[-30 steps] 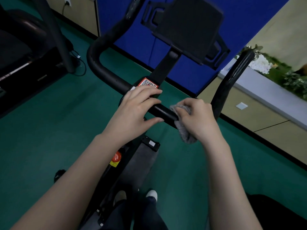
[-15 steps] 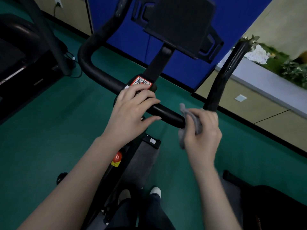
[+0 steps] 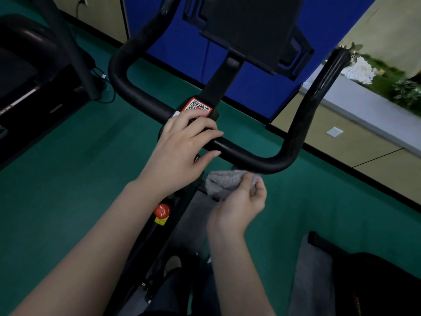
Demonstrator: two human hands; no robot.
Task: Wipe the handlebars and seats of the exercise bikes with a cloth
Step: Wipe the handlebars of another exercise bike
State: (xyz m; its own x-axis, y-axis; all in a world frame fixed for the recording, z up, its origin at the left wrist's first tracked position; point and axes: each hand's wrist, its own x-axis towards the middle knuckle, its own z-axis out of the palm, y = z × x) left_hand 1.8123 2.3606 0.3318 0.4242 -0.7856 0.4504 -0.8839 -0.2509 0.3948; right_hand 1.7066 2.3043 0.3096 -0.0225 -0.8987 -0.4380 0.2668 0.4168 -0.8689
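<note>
The exercise bike's black handlebar (image 3: 262, 159) runs across the middle of the view and bends up at both ends. My left hand (image 3: 182, 147) rests on its centre with straight fingers, beside a red QR-code sticker (image 3: 197, 105). My right hand (image 3: 241, 201) holds a grey cloth (image 3: 222, 182) just below the bar's right bend, off the bar. A black tablet holder (image 3: 250, 26) stands above the stem. The seat is not in view.
A red knob (image 3: 161, 210) sits on the bike frame below my left hand. A treadmill (image 3: 29, 76) stands at the left on the green floor. A blue wall panel and a planter ledge (image 3: 355, 92) lie beyond. A dark object (image 3: 364, 281) is at lower right.
My right hand has come off the handlebar with the cloth and dropped below the bar. My left hand has stayed on the bar's centre.
</note>
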